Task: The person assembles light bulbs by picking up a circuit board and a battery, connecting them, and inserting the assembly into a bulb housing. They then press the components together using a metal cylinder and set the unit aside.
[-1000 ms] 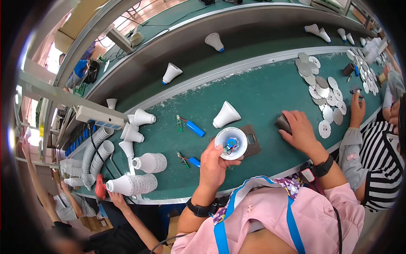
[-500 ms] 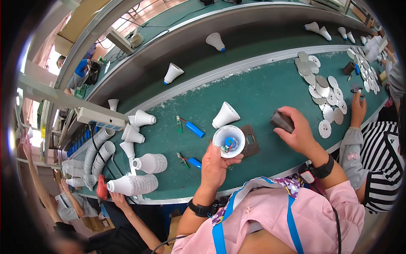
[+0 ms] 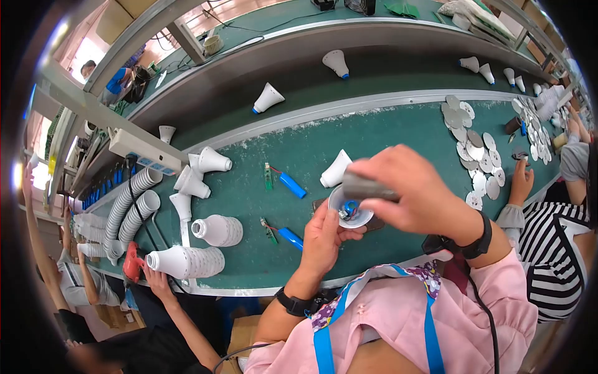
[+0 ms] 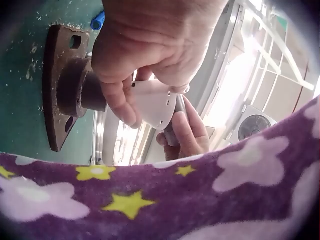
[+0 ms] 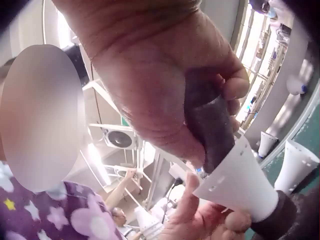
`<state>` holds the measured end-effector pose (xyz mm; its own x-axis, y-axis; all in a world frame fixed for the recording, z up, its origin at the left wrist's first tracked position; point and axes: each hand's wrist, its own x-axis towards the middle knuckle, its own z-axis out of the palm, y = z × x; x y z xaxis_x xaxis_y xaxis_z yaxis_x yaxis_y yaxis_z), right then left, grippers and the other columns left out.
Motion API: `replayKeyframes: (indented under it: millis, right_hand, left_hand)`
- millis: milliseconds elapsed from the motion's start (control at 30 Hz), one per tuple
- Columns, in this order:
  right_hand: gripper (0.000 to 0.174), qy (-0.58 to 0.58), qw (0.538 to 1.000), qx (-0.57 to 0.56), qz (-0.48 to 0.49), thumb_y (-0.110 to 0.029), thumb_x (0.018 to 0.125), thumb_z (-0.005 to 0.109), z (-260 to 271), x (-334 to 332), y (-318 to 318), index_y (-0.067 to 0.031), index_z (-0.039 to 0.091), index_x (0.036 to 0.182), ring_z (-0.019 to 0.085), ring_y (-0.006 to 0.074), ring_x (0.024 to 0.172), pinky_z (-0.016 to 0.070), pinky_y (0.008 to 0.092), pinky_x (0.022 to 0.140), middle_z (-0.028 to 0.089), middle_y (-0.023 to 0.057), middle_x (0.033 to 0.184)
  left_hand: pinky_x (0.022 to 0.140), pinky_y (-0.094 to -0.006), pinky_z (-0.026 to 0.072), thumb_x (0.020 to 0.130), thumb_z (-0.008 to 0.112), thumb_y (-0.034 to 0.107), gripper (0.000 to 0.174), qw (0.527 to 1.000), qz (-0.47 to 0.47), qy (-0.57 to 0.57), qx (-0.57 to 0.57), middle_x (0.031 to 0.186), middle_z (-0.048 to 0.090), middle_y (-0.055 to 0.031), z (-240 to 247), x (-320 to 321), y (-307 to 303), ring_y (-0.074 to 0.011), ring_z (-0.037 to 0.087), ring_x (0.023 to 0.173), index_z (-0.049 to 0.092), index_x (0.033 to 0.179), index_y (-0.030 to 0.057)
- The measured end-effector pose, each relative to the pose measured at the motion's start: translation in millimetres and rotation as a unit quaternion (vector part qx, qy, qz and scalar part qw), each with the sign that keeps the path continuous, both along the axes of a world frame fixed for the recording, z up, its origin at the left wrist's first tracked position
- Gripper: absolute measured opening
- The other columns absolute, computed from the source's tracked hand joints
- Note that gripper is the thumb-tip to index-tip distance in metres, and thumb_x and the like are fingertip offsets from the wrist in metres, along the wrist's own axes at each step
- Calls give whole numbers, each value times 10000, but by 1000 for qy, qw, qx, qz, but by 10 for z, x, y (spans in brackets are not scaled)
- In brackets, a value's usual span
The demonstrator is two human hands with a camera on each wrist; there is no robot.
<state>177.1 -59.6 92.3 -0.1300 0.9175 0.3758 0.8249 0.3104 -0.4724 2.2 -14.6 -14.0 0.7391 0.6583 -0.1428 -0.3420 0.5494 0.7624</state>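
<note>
My left hand [image 3: 321, 240] grips a white cone-shaped lamp housing [image 5: 245, 182], its wide mouth tilted up. Inside lies a small blue part [image 3: 351, 207] with wiring. Curled round a dark grey cylinder [image 3: 370, 186], my right hand [image 3: 414, 190] holds its end at the housing's mouth, overlapping the rim. The housing's narrow end points at the dark post of a brown metal fixture [image 4: 54, 95]; my left fingers hide part of that join in the left wrist view. Another white housing [image 3: 337, 169] lies just beyond the held one.
Blue batteries wired to green boards [image 3: 268, 177] lie to the left, near stacked white housings [image 3: 218, 230]. Round metal discs [image 3: 479, 181] are spread at the right, beside another person's hand [image 3: 522, 181]. A raised ledge [image 3: 374, 100] at the back carries more housings.
My right hand has swung left with the dark cylinder, from beside the fixture to over the housing's mouth. My left hand keeps its hold. The head view has shifted slightly.
</note>
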Motion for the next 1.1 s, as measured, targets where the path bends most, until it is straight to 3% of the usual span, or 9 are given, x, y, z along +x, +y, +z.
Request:
replayKeyframes:
  millis: [200, 333, 367, 433, 533, 633, 867, 967, 1100]
  right_hand:
    - [454, 70, 980, 60, -175, -135, 670, 673, -644, 395, -297, -87, 516, 1094, 519, 299, 777, 431, 367, 669, 557, 106, 903]
    - [518, -58, 975, -18, -213, -160, 637, 702, -1212, 487, -695, -93, 505, 1111, 496, 290, 882, 401, 378, 731, 538, 86, 965]
    - [528, -94, 972, -32, -212, -165, 625, 709, -1254, 485, -742, -95, 508, 1108, 484, 287, 918, 386, 386, 761, 531, 78, 984]
    - [533, -133, 965, -41, -221, -185, 615, 711, -1040, 423, -721, -103, 513, 1103, 471, 278, 955, 355, 401, 806, 524, 69, 1013]
    - [502, -173, 960, 45, -216, -199, 642, 694, -849, 450, -567, -92, 516, 1099, 471, 277, 960, 358, 403, 798, 530, 79, 1017]
    - [461, -66, 974, 57, -210, -209, 671, 674, -949, 463, -501, -80, 521, 1086, 474, 275, 962, 361, 402, 789, 541, 81, 1010]
    - [407, -51, 978, 2, -200, -194, 687, 659, -1136, 548, -689, -69, 526, 1051, 493, 274, 918, 383, 401, 763, 558, 79, 949]
    - [406, -41, 979, -22, -200, -191, 688, 658, -1173, 563, -737, -64, 525, 1050, 501, 280, 913, 390, 405, 764, 556, 89, 955]
    - [412, -25, 971, -69, -228, -194, 695, 655, -1189, 579, -824, -56, 520, 1059, 504, 299, 920, 391, 413, 779, 554, 109, 973]
  left_hand:
    - [580, -268, 538, 938, 351, 247, 391, 997, 36, 66, 5, 992, 586, -130, 162, 23, -26, -203, 629, 739, 404, 1230, -7]
    - [539, -277, 536, 928, 309, 296, 432, 992, 93, 88, -7, 994, 588, -148, 154, 5, -36, -228, 634, 697, 413, 1213, -11]
    - [470, -284, 509, 907, 311, 329, 459, 994, 55, -58, -80, 1021, 581, -166, 73, -100, 130, -228, 627, 643, 418, 1201, -7]
    - [424, -277, 468, 887, 327, 330, 460, 976, 192, -70, -75, 1076, 563, -174, 541, -13, 203, -208, 608, 591, 423, 1192, 0]
    - [461, -243, 478, 884, 324, 291, 444, 971, 40, -181, -150, 1153, 530, -158, 787, 28, 389, -187, 586, 613, 419, 1209, 6]
    - [422, -173, 409, 898, 328, 281, 438, 971, 21, -133, -196, 1205, 500, -144, 615, 128, 434, -115, 552, 624, 409, 1233, 10]
    - [653, -335, 531, 912, 389, 300, 375, 967, 17, -47, -250, 1070, 540, -138, 275, 580, 391, -283, 606, 874, 433, 1163, 24]
    - [774, -350, 498, 909, 437, 293, 435, 979, -118, -34, -161, 1190, 477, -161, 211, 1004, 260, -306, 554, 1003, 389, 1219, -8]
    - [765, -311, 489, 892, 489, 264, 437, 986, -137, 93, -13, 1218, 464, -148, 417, 1115, 141, -245, 564, 978, 394, 1223, -4]
